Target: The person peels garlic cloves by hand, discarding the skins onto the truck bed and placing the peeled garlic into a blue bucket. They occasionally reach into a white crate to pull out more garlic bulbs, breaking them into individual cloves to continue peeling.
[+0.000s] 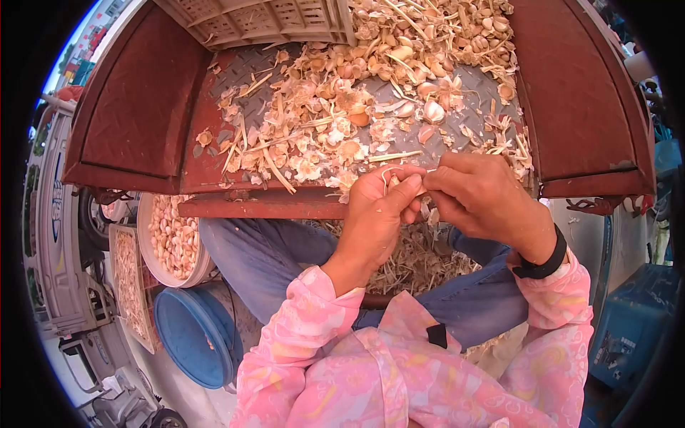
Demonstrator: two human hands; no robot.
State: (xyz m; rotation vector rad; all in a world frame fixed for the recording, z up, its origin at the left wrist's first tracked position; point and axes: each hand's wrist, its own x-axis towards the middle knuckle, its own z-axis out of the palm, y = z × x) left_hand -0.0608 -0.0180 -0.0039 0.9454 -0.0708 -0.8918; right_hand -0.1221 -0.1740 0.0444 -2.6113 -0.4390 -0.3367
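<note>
Pinching a small pale garlic piece [392, 183] in the left hand [378, 210], with thumb bent against curled fingers and much of the piece hidden. Pressing thumb and fingers together in the right hand [485, 192], right up against the left fingertips, on what looks like a thin pale sliver, too small to tell for sure. Meeting over the front edge of the red metal bed [264, 205], above the jeans [457, 292] and the dry litter [417, 267] between the knees. Wearing a black wristband [546, 260] just behind the right hand.

Facing loose husks [321, 135] just beyond the left hand, spread across the bed floor, with dark ridged plate showing in patches ahead of the right hand. Having a whitish garlic bulb [433, 111] beyond the meeting fingertips, near the thicker heap of garlic [421, 50] farther out. Bounded by a pale plastic crate [264, 21] well ahead and to the left, and by the right side wall [578, 100] outward of the right hand. Leaving open room between elbows and bed edge, with a bucket of cloves [173, 239] and a blue tub [189, 335] well to the left of the left hand
</note>
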